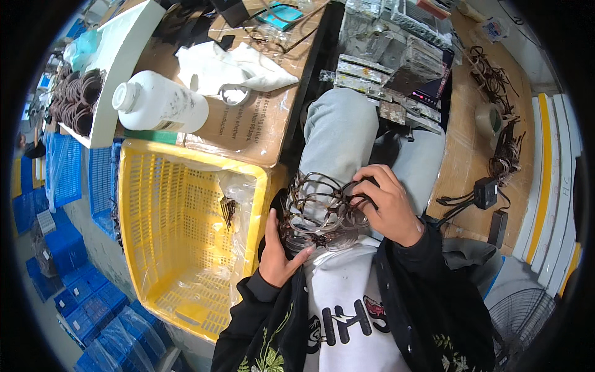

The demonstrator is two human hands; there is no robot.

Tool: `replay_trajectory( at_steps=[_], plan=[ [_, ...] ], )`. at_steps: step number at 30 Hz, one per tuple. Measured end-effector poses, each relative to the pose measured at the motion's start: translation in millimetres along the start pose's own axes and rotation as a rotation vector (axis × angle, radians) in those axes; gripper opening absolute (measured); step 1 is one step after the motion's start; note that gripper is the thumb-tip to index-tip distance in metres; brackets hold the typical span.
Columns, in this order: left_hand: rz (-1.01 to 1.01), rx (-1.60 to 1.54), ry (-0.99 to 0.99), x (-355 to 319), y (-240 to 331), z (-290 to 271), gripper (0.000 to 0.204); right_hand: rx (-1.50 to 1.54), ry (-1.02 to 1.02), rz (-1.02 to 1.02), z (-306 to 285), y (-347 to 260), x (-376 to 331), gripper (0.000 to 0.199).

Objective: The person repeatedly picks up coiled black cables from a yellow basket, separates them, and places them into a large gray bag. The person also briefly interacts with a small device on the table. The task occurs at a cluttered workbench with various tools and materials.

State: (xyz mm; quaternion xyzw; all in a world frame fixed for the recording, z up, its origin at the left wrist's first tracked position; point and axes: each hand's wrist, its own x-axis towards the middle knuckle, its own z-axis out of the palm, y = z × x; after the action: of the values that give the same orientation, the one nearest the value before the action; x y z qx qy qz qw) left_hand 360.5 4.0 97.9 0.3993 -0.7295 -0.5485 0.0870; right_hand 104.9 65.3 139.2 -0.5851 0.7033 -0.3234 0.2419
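Note:
A bundle of dark brown eyeglass frames (318, 204) rests on my lap, round rims overlapping. Clear lenses or pale rims show along its lower side. My left hand (277, 255) cups the bundle from the left, thumb along its lower edge, the other fingers partly hidden behind it. On the right side, the curled fingers of my right hand (389, 208) pinch the rims at the top of the pile. How many frames each hand holds is hard to make out. Beside my left hand stands a yellow plastic basket (131, 217) with a few dark frame parts (229, 212) inside.
A cardboard-covered table (248, 133) holds a white bottle (162, 102) and a white cloth (238, 65). Metal fixtures (372, 77) stand beyond my knees. On the right-hand wooden table (462, 155) lie more eyeglass frames (508, 149), a tape roll (488, 120) and a black adapter (485, 193). Blue crates (65, 245) stand far left.

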Motion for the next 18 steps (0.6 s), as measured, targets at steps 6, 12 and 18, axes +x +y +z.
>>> replay_trajectory(
  at_steps=[6, 12, 18],
  plan=[
    [0.103, 0.108, -0.012, -9, -12, 9, 0.109, 0.143, -0.032, 0.042, 7, 2, -2, 0.018],
    [0.391, -0.058, 0.170, 44, -29, 33, 0.114, 0.320, 0.017, 0.058, -6, 11, 11, 0.017],
    [0.389, -0.264, 0.254, 114, 26, 23, 0.104, 0.194, 0.317, 0.030, -30, 22, 49, 0.013]
  ],
)
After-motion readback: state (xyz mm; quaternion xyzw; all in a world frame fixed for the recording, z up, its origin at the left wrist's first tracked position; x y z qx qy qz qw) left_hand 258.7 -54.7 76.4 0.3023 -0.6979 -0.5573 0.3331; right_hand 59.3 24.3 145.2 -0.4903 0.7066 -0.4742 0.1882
